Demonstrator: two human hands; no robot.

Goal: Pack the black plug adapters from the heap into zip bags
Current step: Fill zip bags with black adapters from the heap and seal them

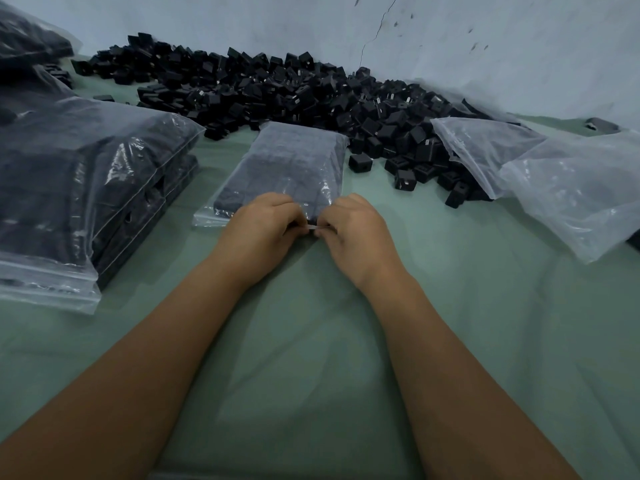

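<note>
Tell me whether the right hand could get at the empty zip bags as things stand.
Probably yes, once it lets go. The right hand is pinching the filled bag's zip edge; the empty zip bags lie on its own side, with bare green cloth between.

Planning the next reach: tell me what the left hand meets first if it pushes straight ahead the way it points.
Likely the filled zip bag, whose near edge the left hand already pinches; beyond lies the heap of adapters.
</note>
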